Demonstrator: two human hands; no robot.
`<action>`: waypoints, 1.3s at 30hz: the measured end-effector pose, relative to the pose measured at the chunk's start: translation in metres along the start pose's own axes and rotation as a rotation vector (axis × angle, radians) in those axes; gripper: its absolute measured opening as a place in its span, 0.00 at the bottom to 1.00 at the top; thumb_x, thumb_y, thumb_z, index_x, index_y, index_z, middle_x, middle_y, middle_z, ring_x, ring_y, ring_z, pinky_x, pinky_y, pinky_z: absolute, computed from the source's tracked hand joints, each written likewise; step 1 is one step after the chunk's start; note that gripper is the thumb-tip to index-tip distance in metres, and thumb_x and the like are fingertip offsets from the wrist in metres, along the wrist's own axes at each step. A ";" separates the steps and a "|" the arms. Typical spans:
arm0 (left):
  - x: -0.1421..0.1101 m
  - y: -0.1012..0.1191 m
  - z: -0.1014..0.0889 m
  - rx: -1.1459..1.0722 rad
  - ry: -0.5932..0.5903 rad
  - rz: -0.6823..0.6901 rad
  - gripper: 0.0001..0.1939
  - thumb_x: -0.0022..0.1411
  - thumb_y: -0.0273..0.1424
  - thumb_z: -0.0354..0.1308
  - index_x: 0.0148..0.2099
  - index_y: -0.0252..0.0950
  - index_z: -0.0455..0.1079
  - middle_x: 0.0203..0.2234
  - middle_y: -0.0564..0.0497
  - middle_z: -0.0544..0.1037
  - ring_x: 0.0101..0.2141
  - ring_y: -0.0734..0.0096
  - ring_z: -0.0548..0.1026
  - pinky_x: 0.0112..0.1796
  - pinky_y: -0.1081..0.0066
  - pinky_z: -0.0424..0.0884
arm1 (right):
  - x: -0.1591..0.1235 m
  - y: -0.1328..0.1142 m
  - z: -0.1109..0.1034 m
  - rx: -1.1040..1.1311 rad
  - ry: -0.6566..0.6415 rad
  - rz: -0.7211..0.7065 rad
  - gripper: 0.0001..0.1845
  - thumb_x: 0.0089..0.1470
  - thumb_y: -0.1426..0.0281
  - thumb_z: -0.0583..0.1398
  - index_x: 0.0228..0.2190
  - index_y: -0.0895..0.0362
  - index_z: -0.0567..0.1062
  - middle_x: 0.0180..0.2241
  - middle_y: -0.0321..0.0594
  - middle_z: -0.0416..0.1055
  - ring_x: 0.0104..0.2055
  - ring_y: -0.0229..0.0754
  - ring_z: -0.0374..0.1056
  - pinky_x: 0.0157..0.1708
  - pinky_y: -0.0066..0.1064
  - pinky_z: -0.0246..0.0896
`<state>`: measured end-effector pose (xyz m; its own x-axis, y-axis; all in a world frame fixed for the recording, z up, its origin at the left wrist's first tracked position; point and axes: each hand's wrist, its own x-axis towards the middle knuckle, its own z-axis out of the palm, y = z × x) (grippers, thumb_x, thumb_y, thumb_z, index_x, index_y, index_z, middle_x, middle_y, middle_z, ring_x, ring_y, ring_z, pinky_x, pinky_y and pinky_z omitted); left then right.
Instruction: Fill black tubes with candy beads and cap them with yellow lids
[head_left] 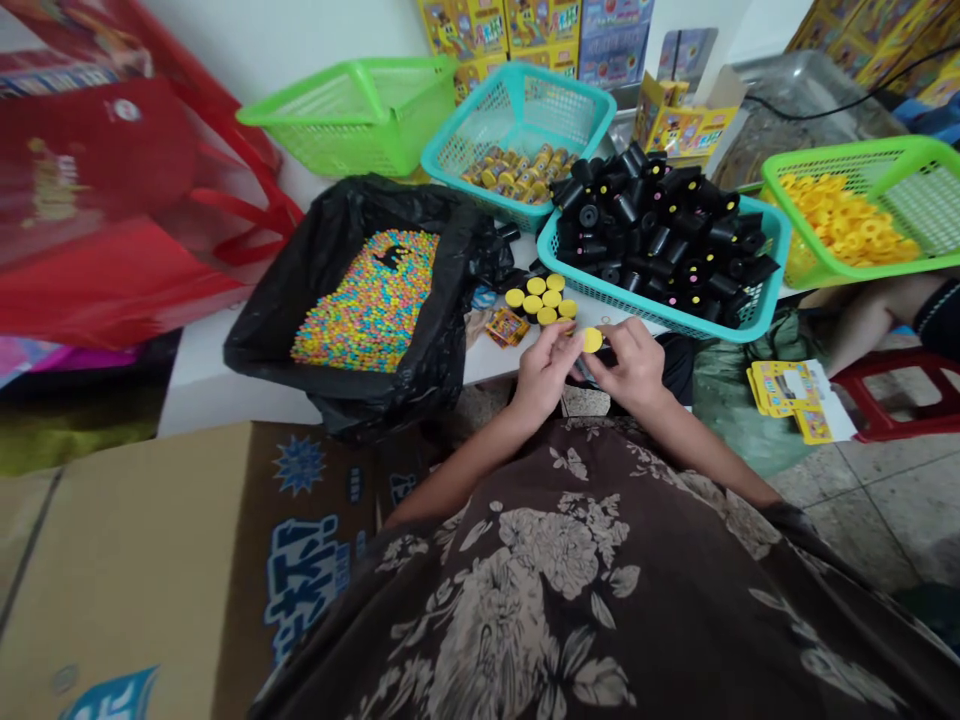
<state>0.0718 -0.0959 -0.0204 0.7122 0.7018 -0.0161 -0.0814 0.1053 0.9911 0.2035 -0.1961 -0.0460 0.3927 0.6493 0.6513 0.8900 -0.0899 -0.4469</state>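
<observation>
My left hand and my right hand meet over the white table's edge, pinching a flat yellow round cap between their fingers. A dark piece seems to sit beneath it, mostly hidden by my fingers. Just beyond my left hand lies a small group of matching yellow caps. Black plastic tubes fill a teal mesh basket ahead of my right hand. A small printed yellow-and-red packet lies near my left hand.
A black bag holds pastel candy beads to the left. Farther back stand a teal basket of gold cylinders, a green basket of yellow rings, and an empty-looking green basket. A cardboard box sits lower left.
</observation>
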 end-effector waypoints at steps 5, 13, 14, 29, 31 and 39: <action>-0.004 0.010 -0.001 -0.372 -0.104 -0.186 0.17 0.59 0.43 0.69 0.44 0.36 0.76 0.31 0.53 0.73 0.21 0.80 0.67 0.16 0.76 0.62 | 0.008 -0.025 -0.022 0.148 -0.010 -0.097 0.17 0.62 0.55 0.64 0.48 0.51 0.77 0.34 0.41 0.71 0.38 0.48 0.69 0.38 0.42 0.69; -0.010 0.003 -0.007 -0.401 -0.196 -0.110 0.24 0.55 0.48 0.72 0.49 0.41 0.79 0.37 0.50 0.78 0.31 0.72 0.75 0.28 0.72 0.74 | 0.002 -0.032 -0.020 0.220 -0.049 0.053 0.19 0.62 0.49 0.61 0.37 0.52 0.72 0.31 0.38 0.67 0.32 0.44 0.65 0.33 0.39 0.66; -0.010 0.002 -0.008 -0.380 -0.202 -0.105 0.25 0.54 0.48 0.72 0.50 0.41 0.80 0.39 0.49 0.79 0.34 0.69 0.77 0.30 0.71 0.75 | 0.002 -0.033 -0.020 0.198 -0.036 0.040 0.18 0.62 0.50 0.62 0.37 0.52 0.72 0.30 0.38 0.67 0.33 0.45 0.65 0.33 0.39 0.66; -0.018 0.006 -0.006 -0.352 -0.206 -0.056 0.26 0.52 0.50 0.73 0.48 0.42 0.80 0.46 0.46 0.80 0.48 0.59 0.78 0.44 0.64 0.77 | -0.008 -0.037 -0.017 0.130 0.014 -0.107 0.18 0.64 0.53 0.60 0.46 0.53 0.73 0.38 0.47 0.71 0.41 0.52 0.69 0.40 0.48 0.71; -0.019 0.005 -0.003 -0.368 -0.176 -0.032 0.26 0.52 0.50 0.74 0.48 0.42 0.80 0.45 0.47 0.79 0.45 0.62 0.78 0.42 0.67 0.77 | -0.006 -0.035 -0.015 0.163 0.024 -0.108 0.18 0.64 0.53 0.59 0.45 0.53 0.73 0.37 0.46 0.71 0.41 0.52 0.69 0.41 0.48 0.71; -0.010 0.001 0.000 -0.360 -0.144 -0.258 0.21 0.60 0.48 0.69 0.46 0.37 0.75 0.27 0.53 0.75 0.24 0.74 0.75 0.21 0.75 0.67 | 0.010 -0.031 -0.008 0.522 -0.267 0.542 0.29 0.59 0.42 0.59 0.24 0.53 0.69 0.24 0.36 0.68 0.28 0.40 0.63 0.30 0.35 0.61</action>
<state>0.0645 -0.1023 -0.0197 0.8285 0.5183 -0.2120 -0.1077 0.5190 0.8479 0.1814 -0.1930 -0.0206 0.6124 0.7811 0.1220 0.3420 -0.1226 -0.9317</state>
